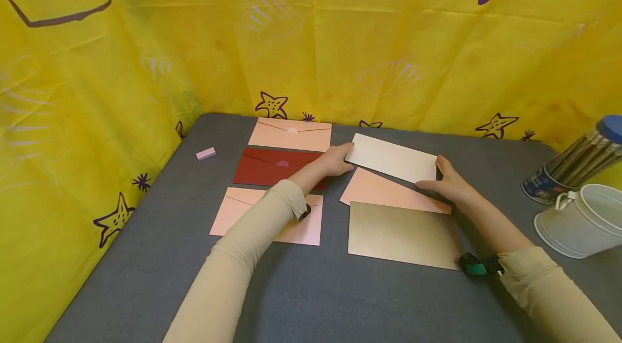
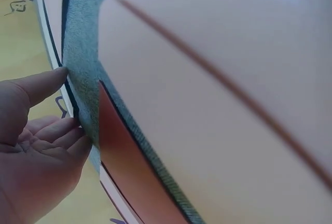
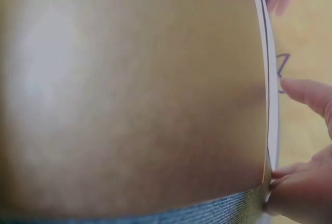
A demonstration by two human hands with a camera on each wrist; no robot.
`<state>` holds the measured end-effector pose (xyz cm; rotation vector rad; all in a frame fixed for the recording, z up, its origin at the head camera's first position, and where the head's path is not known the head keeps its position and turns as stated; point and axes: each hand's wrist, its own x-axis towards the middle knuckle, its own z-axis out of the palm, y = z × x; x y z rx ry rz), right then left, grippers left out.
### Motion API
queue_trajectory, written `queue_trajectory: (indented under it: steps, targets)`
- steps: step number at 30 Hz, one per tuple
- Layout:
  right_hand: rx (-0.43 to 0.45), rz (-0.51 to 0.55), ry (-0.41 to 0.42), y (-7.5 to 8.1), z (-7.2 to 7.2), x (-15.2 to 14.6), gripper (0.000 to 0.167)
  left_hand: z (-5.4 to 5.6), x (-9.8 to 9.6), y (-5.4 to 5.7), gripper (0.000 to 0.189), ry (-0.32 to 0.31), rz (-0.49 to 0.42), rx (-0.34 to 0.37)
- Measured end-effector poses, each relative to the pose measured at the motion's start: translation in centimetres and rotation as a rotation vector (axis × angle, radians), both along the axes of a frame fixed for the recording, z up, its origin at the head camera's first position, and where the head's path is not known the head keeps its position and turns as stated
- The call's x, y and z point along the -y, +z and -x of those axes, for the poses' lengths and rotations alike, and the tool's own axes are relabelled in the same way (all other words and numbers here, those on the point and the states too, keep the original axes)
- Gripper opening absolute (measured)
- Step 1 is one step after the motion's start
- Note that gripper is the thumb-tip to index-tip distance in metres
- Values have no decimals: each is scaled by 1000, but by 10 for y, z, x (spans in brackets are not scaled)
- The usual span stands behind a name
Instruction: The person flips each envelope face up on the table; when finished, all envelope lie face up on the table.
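A white envelope [image 1: 393, 158], tilted with its left end farther back, lies between my two hands at the back right. My left hand [image 1: 335, 159] pinches its left end between thumb and fingers. At the right end, my right hand [image 1: 452, 181] holds it by the corners, thumb at the near corner and fingers at the far one. Just in front, a pink envelope [image 1: 389, 190] lies askew, its near edge under a gold envelope [image 1: 403, 235]. In the right wrist view the gold envelope [image 3: 135, 89] fills most of the picture, with the white edge beyond it.
Left of these, a pink envelope [image 1: 291, 135], a dark red envelope [image 1: 262, 166] and another pink envelope [image 1: 233, 213] form a column, partly under my left arm. A pink eraser-like block [image 1: 206, 154] lies far left. A pencil cup [image 1: 546, 186] and white bucket [image 1: 563, 229] stand right.
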<state>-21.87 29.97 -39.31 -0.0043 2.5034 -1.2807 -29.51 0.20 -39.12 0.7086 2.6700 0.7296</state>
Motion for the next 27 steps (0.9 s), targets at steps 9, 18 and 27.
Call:
queue_trajectory:
  steps: [9, 18, 27]
  targets:
    - [-42, -23, 44, -3, 0, -3, 114, 3, 3, 0, 66, 46, -128, -10]
    - [-57, -55, 44, -6, 0, -7, 114, 3, 4, -2, 55, 100, -243, -47]
    - [-102, -249, 59, -5, 0, -7, 109, 1, 5, 1, 35, 49, -226, -203]
